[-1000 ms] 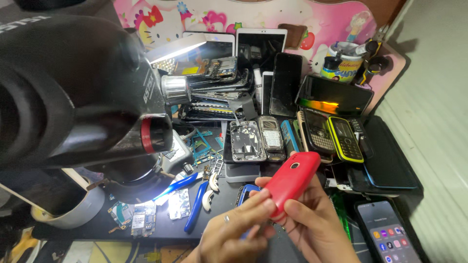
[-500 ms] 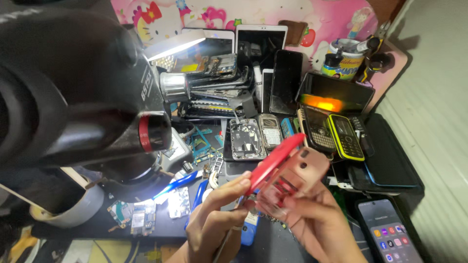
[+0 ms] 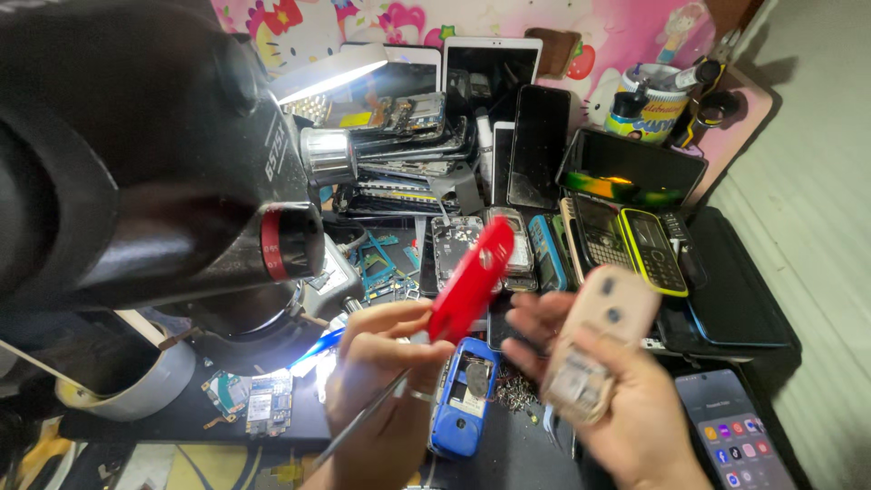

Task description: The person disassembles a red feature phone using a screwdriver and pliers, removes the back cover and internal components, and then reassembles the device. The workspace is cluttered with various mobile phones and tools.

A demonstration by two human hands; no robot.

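Looks like mid-teardown: left hand point(image 3: 381, 381) fingers pinch the red back cover point(image 3: 472, 279) plus a thin metal tool point(image 3: 358, 426), centre frame. Right hand point(image 3: 608, 408) fingers wrap the bare phone body point(image 3: 594, 349), lower right. Probably the cover needs parking on the tabletop point(image 3: 508, 454) first.

Your left hand point(image 3: 381, 381): red cover point(image 3: 472, 277). Your right hand point(image 3: 626, 417): beige phone body point(image 3: 594, 349). Below: blue phone shell point(image 3: 461, 408). Backdrop pink cartoon wall point(image 3: 581, 27).

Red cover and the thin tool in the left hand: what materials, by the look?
Red cover: likely moulded plastic, smooth with a slight sheen, one even colour. Thin tool, in the left hand: probably metal, a slim grey rod with a dull shine, though it is too blurred to be sure.
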